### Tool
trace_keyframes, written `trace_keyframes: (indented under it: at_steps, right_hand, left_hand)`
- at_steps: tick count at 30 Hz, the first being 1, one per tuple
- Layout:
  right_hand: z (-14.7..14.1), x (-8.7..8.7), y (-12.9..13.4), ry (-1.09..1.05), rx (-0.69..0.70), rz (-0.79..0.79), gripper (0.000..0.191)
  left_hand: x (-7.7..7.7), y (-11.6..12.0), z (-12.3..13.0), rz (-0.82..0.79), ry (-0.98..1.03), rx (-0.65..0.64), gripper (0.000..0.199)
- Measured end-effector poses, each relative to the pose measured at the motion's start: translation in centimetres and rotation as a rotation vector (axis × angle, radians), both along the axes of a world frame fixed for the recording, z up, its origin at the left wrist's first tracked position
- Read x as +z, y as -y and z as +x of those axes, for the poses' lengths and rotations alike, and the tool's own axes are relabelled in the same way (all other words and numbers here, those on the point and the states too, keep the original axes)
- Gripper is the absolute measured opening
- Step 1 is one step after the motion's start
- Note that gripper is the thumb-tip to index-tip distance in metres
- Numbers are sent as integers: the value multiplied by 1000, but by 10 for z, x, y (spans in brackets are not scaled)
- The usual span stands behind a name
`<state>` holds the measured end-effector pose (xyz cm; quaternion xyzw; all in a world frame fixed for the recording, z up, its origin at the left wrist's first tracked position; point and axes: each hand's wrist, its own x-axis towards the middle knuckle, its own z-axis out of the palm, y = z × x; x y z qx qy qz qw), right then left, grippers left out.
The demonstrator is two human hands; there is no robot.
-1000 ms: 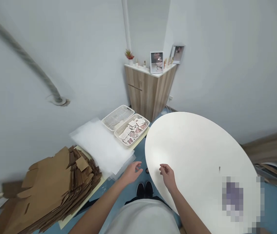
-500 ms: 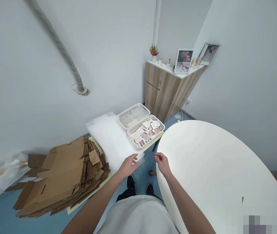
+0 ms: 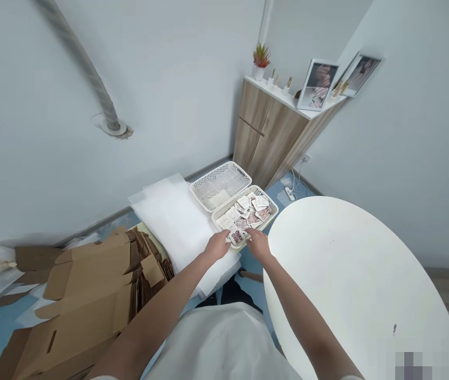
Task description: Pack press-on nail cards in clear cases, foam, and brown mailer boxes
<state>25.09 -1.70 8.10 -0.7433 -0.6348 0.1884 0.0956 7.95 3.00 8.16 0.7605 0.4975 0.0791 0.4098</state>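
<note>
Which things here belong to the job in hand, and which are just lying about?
Likely part of the work: left hand and right hand, both at the near end of the white basket; printed cards in it.

Apparently just lying about: other white container, white sheets, stacked cardboard, round table, cabinet, potted plant.

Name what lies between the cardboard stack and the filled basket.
In the head view, a pile of white sheets lies between the cardboard stack and the filled basket.

perforated plastic basket (image 3: 270, 219), paper-like cards (image 3: 261, 202), matt cardboard (image 3: 85, 279), smooth tabletop (image 3: 346, 274), wood-grained cabinet (image 3: 275, 132)
</note>
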Motion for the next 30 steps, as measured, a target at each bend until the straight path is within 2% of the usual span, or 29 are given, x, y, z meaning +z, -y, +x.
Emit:
trace_keyframes:
  at_steps: [3, 7, 12, 18, 21, 25, 28, 30]
  right_hand:
    - [4, -11, -33, 104, 107, -168, 30]
    - [5, -33, -66, 88, 206, -291, 23]
    - [10, -55, -81, -9, 257, -368, 21]
    - [21, -56, -95, -145, 258, -375, 21]
    - [29, -51, -102, -355, 123, -269, 18]
    - [38, -40, -101, -786, -202, -83, 11]
    - [36, -25, -87, -1094, -493, 70, 23]
    - [29, -13, -72, -1238, -619, 139, 28]
  left_hand:
    - [-9, -19, 19, 46, -137, -59, 38]
    - [-26, -37, 41, 44, -326, -128, 34]
    - [-40, -46, 59, 15, -441, -135, 31]
    - [-38, -55, 57, -101, -388, -21, 47]
    - [-35, -63, 49, -133, -173, 94, 48]
    - [-33, -69, 41, -186, 253, 275, 58]
    - [-26, -62, 41, -331, 504, 393, 64]
    - [-16, -52, 42, -413, 611, 429, 59]
